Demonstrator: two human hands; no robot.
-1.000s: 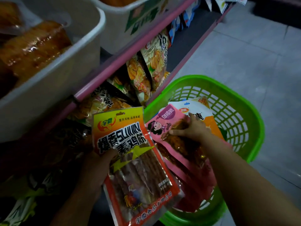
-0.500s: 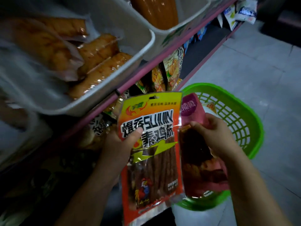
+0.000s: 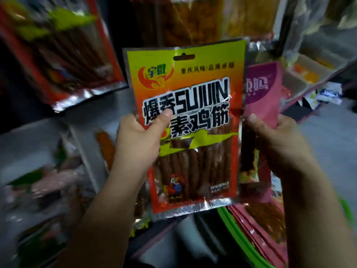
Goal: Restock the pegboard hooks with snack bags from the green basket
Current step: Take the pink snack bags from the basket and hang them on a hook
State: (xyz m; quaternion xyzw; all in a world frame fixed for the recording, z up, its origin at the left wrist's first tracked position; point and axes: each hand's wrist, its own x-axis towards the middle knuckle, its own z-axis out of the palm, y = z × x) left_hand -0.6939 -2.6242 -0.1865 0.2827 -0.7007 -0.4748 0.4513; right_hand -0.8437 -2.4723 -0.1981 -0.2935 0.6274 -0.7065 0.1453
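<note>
A dim shop display fills the background: blurred snack packets hang in rows above, among them a matching orange packet of brown sticks (image 3: 63,51) at upper left, and pale bins of wrapped food (image 3: 44,171) sit on the shelf below. Held upright in the middle is the glossy orange-and-yellow snack bag with a clear window of brown sticks (image 3: 191,128). The left hand (image 3: 139,144) pinches its left edge, thumb pressed flat across the printed front and the other fingers hidden behind. Its hang slot (image 3: 184,57) is uppermost, probably so that it can meet a hook; no hook is clear enough to pick out. The right hand (image 3: 278,146) grips a pink-and-purple snack bag (image 3: 264,93) just behind the orange bag's right edge, fingers curled around it, likely kept ready as the next one. The green plastic basket (image 3: 239,236) shows only as a rim at lower right, with more pink packets (image 3: 268,225) in it.
</note>
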